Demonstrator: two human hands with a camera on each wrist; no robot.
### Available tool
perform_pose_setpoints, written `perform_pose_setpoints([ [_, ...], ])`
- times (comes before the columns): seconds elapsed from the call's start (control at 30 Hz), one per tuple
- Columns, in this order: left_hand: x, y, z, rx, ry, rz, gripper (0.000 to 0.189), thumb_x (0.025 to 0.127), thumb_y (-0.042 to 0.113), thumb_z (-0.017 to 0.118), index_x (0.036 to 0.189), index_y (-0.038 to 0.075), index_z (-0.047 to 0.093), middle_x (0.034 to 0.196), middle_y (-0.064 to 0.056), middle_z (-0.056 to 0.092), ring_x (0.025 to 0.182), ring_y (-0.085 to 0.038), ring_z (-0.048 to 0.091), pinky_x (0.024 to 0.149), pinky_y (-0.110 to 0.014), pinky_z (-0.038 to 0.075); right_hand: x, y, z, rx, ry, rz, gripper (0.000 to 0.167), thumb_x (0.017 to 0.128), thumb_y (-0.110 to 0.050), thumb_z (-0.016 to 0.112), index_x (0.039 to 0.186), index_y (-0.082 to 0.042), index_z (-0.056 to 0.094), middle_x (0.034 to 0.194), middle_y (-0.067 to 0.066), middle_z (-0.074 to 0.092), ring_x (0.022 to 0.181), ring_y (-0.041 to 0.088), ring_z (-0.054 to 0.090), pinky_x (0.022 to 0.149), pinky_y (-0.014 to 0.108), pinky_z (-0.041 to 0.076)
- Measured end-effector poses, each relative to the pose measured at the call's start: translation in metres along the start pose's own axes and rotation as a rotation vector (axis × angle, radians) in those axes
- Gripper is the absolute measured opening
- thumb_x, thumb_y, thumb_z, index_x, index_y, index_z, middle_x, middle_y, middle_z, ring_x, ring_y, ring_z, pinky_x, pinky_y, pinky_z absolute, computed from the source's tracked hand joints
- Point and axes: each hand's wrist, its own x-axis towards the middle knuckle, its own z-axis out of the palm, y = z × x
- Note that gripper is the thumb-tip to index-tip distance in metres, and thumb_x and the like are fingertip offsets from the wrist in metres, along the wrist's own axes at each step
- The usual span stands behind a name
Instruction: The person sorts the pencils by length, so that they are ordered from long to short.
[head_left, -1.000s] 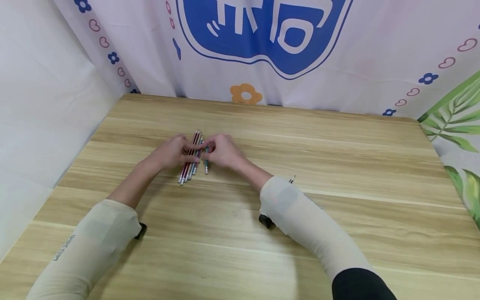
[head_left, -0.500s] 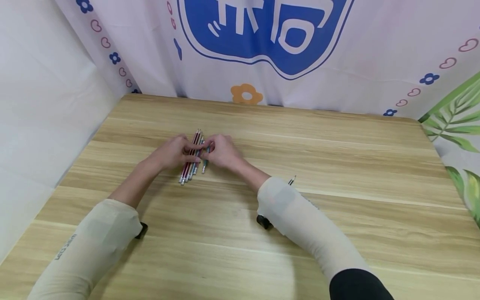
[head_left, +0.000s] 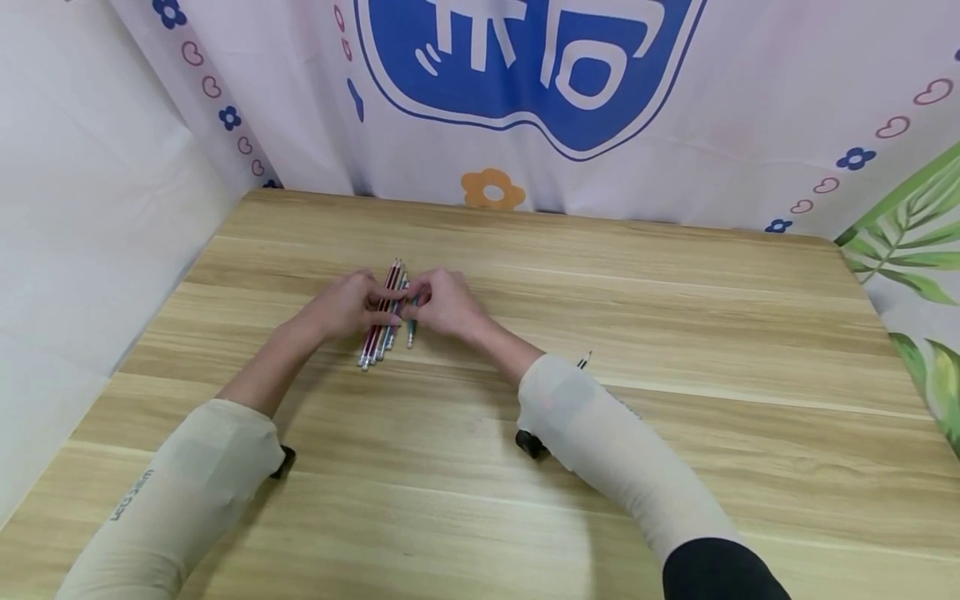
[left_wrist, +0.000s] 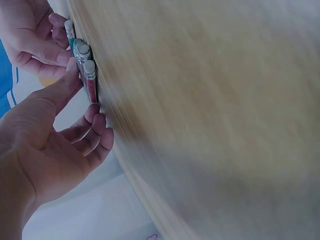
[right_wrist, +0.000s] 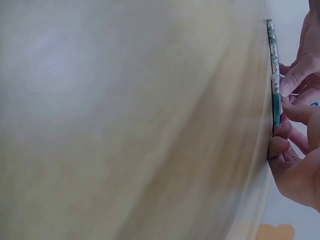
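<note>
Several pencils (head_left: 372, 347) lie side by side on the wooden table, eraser ends toward me. My left hand (head_left: 339, 307) holds this row between its thumb and fingers; in the left wrist view a red pencil (left_wrist: 91, 89) is nearest those fingers. At the row's right side, my right hand (head_left: 448, 307) pinches a teal pencil (head_left: 411, 333). The teal pencil's eraser end stands slightly apart from the others, while its far part is hidden by the hand. The thumbs of the two hands nearly meet over the pencils in the left wrist view.
A dark, pointed tip (head_left: 584, 361), perhaps another pencil's, shows beyond my right sleeve (head_left: 600, 425), which hides the remainder. The table (head_left: 420, 517) meets a printed curtain (head_left: 420, 158) at the back and a white sheet (head_left: 90, 208) at left.
The teal pencil's eraser end has shifted slightly left toward the row, then a little back to the right, with my right hand. My left hand has stayed in place on the row.
</note>
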Motion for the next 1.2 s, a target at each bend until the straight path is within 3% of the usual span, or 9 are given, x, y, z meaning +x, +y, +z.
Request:
perform_pose_setpoints([
  [0.27, 0.0007, 0.0001, 0.0017, -0.015, -0.005, -0.026, 0.046, 0.095, 0.019, 0.078, 0.137, 0.009, 0.065, 0.106, -0.019, 0.056, 0.08, -0.025, 0.048, 0.068, -0.037, 0.043, -0.004, 0.0043, -0.0077, 0.036, 0.019, 0.027, 0.028, 0.086, 0.01, 0.07, 0.113, 0.004, 0.073, 0.1, 0.013, 0.075, 0.086, 0.019, 0.068, 0.076, 0.021, 0.056],
  [0.4, 0.0012, 0.0, 0.0015, -0.014, -0.009, -0.024, 0.046, 0.095, 0.019, 0.078, 0.138, 0.008, 0.064, 0.105, -0.019, 0.056, 0.08, -0.025, 0.047, 0.068, -0.037, 0.043, -0.0042, 0.0053, -0.0096, 0.023, 0.012, 0.029, 0.025, 0.086, 0.005, 0.076, 0.111, 0.003, 0.073, 0.1, 0.012, 0.075, 0.09, 0.02, 0.068, 0.082, 0.021, 0.055],
  [0.53, 0.001, -0.0001, 0.0013, -0.008, -0.011, -0.02, 0.047, 0.095, 0.018, 0.078, 0.138, 0.008, 0.064, 0.104, -0.019, 0.056, 0.08, -0.025, 0.047, 0.068, -0.037, 0.042, -0.0049, 0.0049, -0.0089, 0.02, 0.001, 0.025, 0.025, 0.086, -0.001, 0.081, 0.11, 0.002, 0.074, 0.098, 0.011, 0.074, 0.088, 0.019, 0.067, 0.08, 0.022, 0.055],
  [1.2, 0.0011, 0.0021, 0.0017, -0.002, -0.001, -0.002, 0.045, 0.094, 0.019, 0.078, 0.136, 0.008, 0.065, 0.101, -0.018, 0.057, 0.081, -0.025, 0.046, 0.07, -0.037, 0.041, -0.0055, -0.0022, -0.0001, -0.068, 0.035, 0.05, 0.021, 0.087, -0.016, 0.086, 0.104, -0.006, 0.077, 0.092, 0.001, 0.073, 0.081, 0.014, 0.065, 0.072, 0.022, 0.053],
])
